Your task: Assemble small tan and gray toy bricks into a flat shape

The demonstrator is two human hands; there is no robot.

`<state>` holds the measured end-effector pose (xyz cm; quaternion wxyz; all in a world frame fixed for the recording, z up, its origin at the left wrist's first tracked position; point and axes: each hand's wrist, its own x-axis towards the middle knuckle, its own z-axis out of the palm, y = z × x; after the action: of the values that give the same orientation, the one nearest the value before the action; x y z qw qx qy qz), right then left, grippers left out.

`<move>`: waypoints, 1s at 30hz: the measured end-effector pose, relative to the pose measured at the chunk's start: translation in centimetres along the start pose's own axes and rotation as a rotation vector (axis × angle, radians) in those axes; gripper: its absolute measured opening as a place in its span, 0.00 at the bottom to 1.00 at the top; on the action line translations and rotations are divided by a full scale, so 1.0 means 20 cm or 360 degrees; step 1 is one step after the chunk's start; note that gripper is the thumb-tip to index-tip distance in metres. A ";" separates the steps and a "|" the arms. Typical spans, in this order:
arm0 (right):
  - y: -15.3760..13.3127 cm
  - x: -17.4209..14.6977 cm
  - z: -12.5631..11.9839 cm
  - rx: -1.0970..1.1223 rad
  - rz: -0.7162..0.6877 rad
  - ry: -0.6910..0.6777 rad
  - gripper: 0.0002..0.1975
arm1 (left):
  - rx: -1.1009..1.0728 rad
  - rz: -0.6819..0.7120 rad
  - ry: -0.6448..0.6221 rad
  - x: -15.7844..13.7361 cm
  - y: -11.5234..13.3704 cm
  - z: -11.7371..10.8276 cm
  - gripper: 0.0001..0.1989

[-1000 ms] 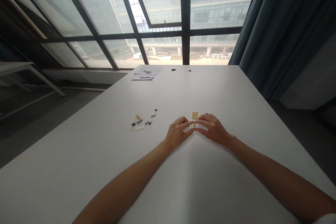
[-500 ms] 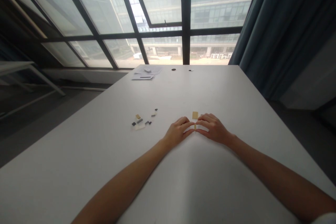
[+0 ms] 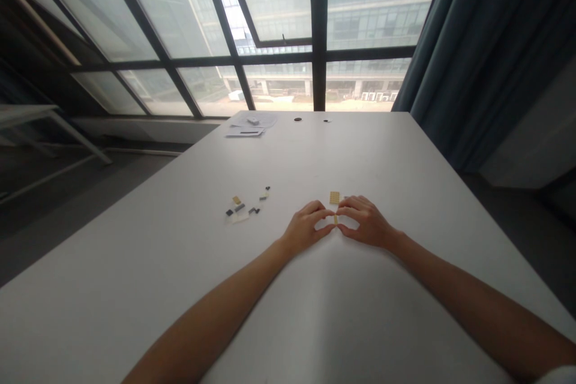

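Between the fingertips of both hands is a small yellow toy brick, low over the white table. My left hand pinches it from the left with thumb and fingers. From the other side, my right hand grips the same brick, its fingers curled in. Fingertips hide part of the brick's ends. Just beyond the hands lies a flat, square yellow studded plate. A small piece beside the right fingers is mostly covered.
Loose small building bricks in grey, black, white and yellow are scattered to the left of my hands. Papers with a small white object lie at the table's far left. A blue curtain hangs at right, beside the windows.
Both hands stay nearly in place around the yellow brick. The fingertips have shifted very slightly to the right.
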<state>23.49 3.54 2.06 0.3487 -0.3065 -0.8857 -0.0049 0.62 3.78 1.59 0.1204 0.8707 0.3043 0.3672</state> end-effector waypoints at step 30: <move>0.03 0.00 -0.02 0.0044 -0.0056 -0.0051 0.06 | 0.0169 0.0054 -0.0012 -0.01 -0.01 0.01 0.13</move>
<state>23.95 3.89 2.20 0.3384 -0.2861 -0.8964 0.0061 0.65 3.83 1.26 0.0687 0.8822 0.3081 0.3493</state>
